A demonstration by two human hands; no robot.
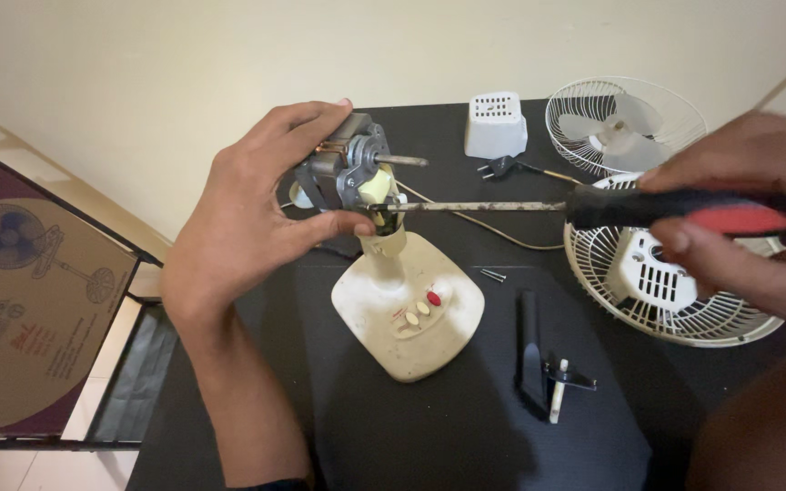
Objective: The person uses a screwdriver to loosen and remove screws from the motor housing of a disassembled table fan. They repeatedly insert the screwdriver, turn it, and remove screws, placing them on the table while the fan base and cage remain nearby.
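My left hand (252, 205) grips a bare grey fan motor (346, 171) with its shaft pointing right, on top of a cream fan base (408, 305) with push buttons. My right hand (739, 214) holds a screwdriver (593, 207) with a black and red handle. Its long rusty shaft lies level, and the tip touches the joint between motor and base neck.
On the black table (466, 427) lie two white fan grilles (666, 282), one (625, 123) with blades behind it, a white motor cover (496, 125), a plug and cord (500, 166), loose screws (493, 274) and a black tool (539, 364). A cardboard box (29, 309) stands left.
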